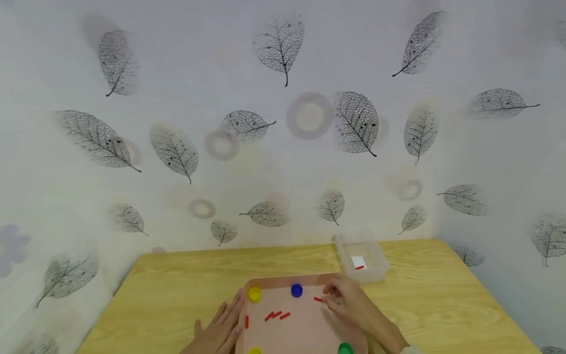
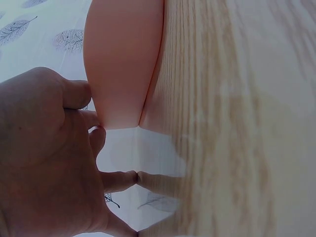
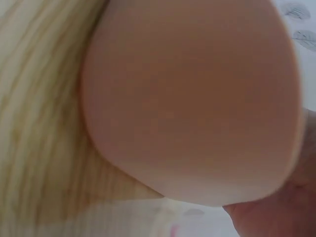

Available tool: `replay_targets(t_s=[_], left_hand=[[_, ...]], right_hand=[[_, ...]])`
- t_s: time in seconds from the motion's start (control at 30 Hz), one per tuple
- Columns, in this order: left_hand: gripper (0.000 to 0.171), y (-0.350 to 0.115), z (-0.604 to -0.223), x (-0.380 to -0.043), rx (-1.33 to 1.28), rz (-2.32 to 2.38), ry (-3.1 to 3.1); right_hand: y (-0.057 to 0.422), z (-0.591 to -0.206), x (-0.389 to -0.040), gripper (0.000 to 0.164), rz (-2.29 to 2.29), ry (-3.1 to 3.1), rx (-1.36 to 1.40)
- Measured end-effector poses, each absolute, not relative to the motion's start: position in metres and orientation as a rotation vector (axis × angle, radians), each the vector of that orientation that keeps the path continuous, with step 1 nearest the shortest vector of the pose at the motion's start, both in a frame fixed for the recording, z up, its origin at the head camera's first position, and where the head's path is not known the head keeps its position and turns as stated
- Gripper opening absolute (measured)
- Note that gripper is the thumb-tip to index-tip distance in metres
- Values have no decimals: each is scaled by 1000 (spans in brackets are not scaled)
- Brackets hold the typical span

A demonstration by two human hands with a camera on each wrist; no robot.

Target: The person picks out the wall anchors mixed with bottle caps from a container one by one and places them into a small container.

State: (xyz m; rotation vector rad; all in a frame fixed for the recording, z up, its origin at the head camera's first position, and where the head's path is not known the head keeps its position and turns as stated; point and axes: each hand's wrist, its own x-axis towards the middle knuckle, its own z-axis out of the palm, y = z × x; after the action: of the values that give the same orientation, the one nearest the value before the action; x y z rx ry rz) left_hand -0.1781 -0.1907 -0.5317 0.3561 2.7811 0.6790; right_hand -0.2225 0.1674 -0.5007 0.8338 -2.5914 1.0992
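Note:
My left hand (image 1: 217, 330) lies at the left side of a pink tray (image 1: 305, 338), its fingers extended. In the left wrist view that hand (image 2: 52, 158) has fingertips at the tray's outer wall (image 2: 123, 64) and on the tabletop. Over the tray's far right corner, my right hand (image 1: 349, 301) pinches one end of a small red stick (image 1: 317, 299) between thumb and fingers. Several more red sticks (image 1: 285, 315) lie in the tray, one near its left wall. The tray wall (image 3: 192, 103) hides most of the right hand (image 3: 281, 212) in the right wrist view.
Yellow (image 1: 254, 295), blue (image 1: 297, 290) and green round caps (image 1: 345, 348) sit along the tray's edges. A clear plastic box (image 1: 376, 268) behind the tray holds a white card (image 1: 358, 261) and a red stick (image 1: 360, 267). A leaf-patterned wall (image 1: 283, 162) backs the wooden table (image 1: 185, 275).

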Motion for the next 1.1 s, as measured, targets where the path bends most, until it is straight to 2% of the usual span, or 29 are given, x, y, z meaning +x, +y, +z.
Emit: replay_targets(t_s=[0.17,0.53,1.1], left_hand=[[62,-188,-506,-166,434,683,2752],[62,-187,-505,-164,442,669,2772],[60,-185,-504,-165,467,703,2779]], right_hand=[[164,-507,-227,13,962,-2599,898],[160,-507,-234,13,656,-2639,942],[160,-505,-234,9,656,-2728,973]])
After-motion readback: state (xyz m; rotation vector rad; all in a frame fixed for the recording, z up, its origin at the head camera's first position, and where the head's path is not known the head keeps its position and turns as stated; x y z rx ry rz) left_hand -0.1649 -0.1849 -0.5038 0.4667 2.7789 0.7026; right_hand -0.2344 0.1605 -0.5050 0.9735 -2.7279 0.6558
